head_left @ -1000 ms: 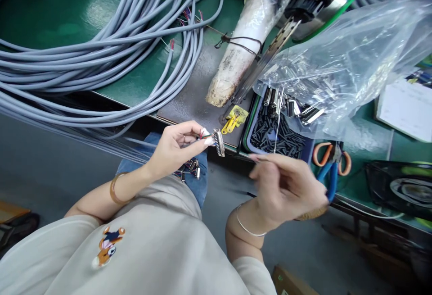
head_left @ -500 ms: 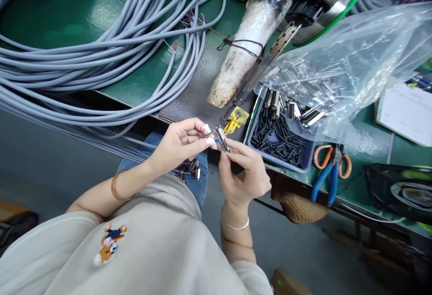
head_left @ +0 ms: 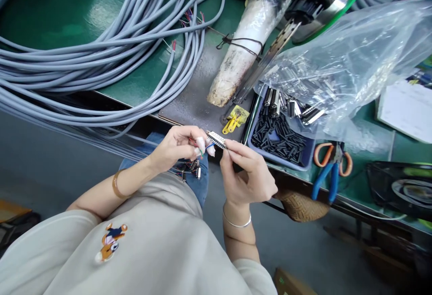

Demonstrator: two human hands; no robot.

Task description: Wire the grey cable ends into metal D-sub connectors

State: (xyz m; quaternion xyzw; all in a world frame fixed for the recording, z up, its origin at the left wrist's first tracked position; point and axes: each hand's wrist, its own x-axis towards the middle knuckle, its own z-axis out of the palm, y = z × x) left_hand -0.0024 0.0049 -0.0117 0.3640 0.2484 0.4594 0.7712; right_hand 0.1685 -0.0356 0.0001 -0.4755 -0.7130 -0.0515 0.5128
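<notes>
Between my hands, above my lap, is a metal multi-pin D-sub connector (head_left: 216, 139), lying tilted with its pin row toward me. My right hand (head_left: 249, 171) pinches its right end between thumb and fingers. Close to its left end, my left hand (head_left: 177, 148) is closed on thin coloured wires (head_left: 201, 153), with white covers on its fingertips. A blue wire reaches the pin row; whether the others are joined is too small to tell. More wired connectors (head_left: 194, 169) rest on my jeans below my left hand.
Grey cables (head_left: 111, 67) sweep over the bench's left. Beyond my hands are a soldering iron stand (head_left: 270, 61), a wrapped white roll (head_left: 232, 61) and a yellow clip (head_left: 235, 119). At right: a blue tray (head_left: 305, 162) of black sleeves, a plastic bag (head_left: 364, 52) and pliers (head_left: 329, 173).
The connector has turned from a steep slant to nearly level, its metal shell now facing away from me. My left hand has shifted slightly left and down, my right hand slightly right and down.
</notes>
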